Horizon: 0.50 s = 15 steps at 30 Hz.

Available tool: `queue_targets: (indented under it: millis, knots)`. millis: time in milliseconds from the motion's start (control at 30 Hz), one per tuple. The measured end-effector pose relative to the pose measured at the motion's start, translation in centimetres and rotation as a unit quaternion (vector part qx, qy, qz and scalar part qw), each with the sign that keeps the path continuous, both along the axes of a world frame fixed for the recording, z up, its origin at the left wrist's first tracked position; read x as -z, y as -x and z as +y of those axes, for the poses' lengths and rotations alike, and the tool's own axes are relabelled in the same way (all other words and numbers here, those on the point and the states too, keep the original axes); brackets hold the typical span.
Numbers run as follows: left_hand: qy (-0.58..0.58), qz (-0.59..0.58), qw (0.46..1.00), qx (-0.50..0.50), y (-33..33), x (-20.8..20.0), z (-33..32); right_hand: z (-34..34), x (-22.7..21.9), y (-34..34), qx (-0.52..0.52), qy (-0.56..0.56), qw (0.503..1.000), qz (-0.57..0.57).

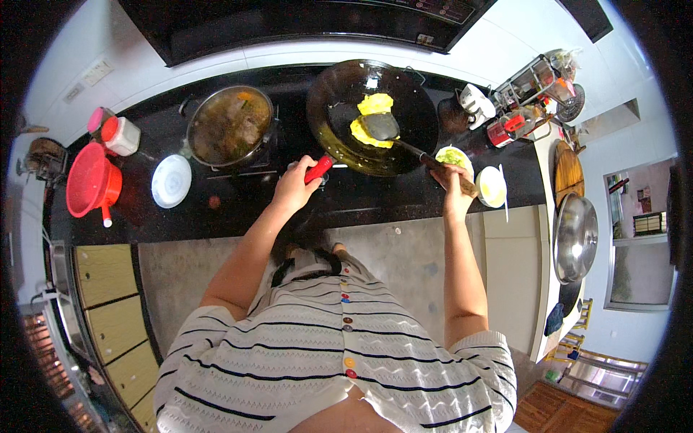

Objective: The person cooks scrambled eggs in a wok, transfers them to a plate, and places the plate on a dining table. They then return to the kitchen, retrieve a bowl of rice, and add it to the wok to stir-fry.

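Note:
A large black wok [339, 148] sits on the stove in front of me. My left hand [294, 186] is closed around its red handle [318, 169]. In my right hand [455, 189] is a dark spatula [384, 126] with a wooden grip. Its blade rests over yellow cooked egg [376, 104] in the wok and covers part of it. Just beyond my right hand stands a bowl of chopped green pieces [453, 156]. Beside that is a white bowl [492, 187] with yellow residue, a pale stick lying along its right side.
A pot of brothy food [229, 126] stands left of the wok. Farther left are a white plate [172, 181], a red strainer [94, 180] and lidded jars [123, 135]. At the right are a white container [476, 105], red-topped jars [511, 127] and a metal lid [575, 238].

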State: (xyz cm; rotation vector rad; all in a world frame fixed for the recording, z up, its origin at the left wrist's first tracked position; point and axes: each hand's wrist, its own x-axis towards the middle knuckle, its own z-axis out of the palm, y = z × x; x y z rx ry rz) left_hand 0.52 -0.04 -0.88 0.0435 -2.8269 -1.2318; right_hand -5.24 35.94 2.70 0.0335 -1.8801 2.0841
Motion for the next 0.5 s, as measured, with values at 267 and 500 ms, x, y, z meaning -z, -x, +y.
queue_targets:
  millis: [267, 500]
  knots:
    - [-0.005, -0.016, 1.0, -0.001, -0.1, 0.5, -0.2, -1.1, -1.0, 0.1, -0.035, -0.085, 0.996, 0.014]
    - [-0.026, -0.016, 1.0, 0.008, 0.2, 0.7, -0.1, -3.1, 0.1, 0.8, 0.008, -0.101, 0.994, 0.047]
